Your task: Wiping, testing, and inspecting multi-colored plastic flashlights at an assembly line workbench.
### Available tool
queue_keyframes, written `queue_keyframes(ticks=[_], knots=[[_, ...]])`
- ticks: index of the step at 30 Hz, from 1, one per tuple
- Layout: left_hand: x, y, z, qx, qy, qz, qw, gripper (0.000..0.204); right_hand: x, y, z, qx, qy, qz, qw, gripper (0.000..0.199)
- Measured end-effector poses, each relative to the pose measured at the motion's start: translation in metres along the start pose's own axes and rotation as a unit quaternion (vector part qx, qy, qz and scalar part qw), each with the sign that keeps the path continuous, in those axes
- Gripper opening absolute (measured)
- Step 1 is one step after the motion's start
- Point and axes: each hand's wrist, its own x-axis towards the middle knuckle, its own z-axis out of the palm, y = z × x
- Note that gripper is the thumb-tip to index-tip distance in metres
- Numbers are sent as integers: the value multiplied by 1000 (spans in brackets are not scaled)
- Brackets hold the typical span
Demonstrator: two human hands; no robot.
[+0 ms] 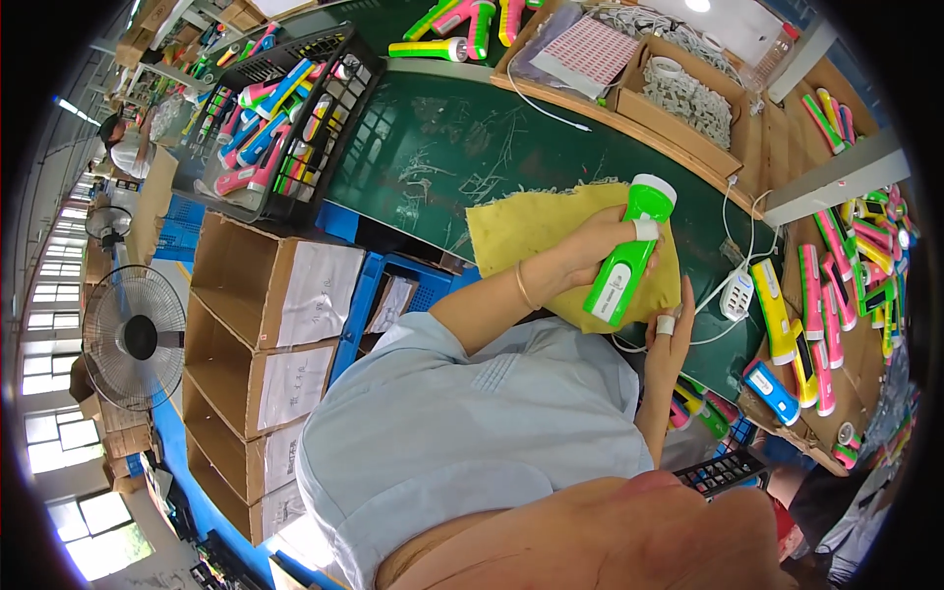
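Note:
My left hand (pixel 600 243) is closed around a bright green flashlight (pixel 627 264) with a white head, held tilted above a yellow cloth (pixel 511 228). The head points away from me, and a white label sits on the body. A white wrap covers the thumb. Beside the cloth's right edge is my right hand (pixel 676 329), its fingers stretched out and apart with nothing in them; one finger also carries a white wrap. The cloth lies on the green tabletop (pixel 423 138). Right of that hand rests a white multi-port charger (pixel 737 297) with cables.
A black crate (pixel 313 128) of colourful flashlights stands at the far left. More flashlights (pixel 812 305) crowd the right side. Cardboard trays with a pink-dotted sheet (pixel 588 49) and white parts (pixel 688 103) line the back. Stacked cardboard bins (pixel 258 383) and a fan (pixel 138 337) are left.

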Motion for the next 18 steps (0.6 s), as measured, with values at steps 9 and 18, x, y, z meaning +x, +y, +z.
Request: queue_keyframes(ticks=[9,18], knots=[[10,11,3,-10,28,-26,999,26,4,3,-20,4,-50,55,997,34],[34,34,-22,233,50,107,965,55,32,-10,-21,22,-56,-9,998,27]])
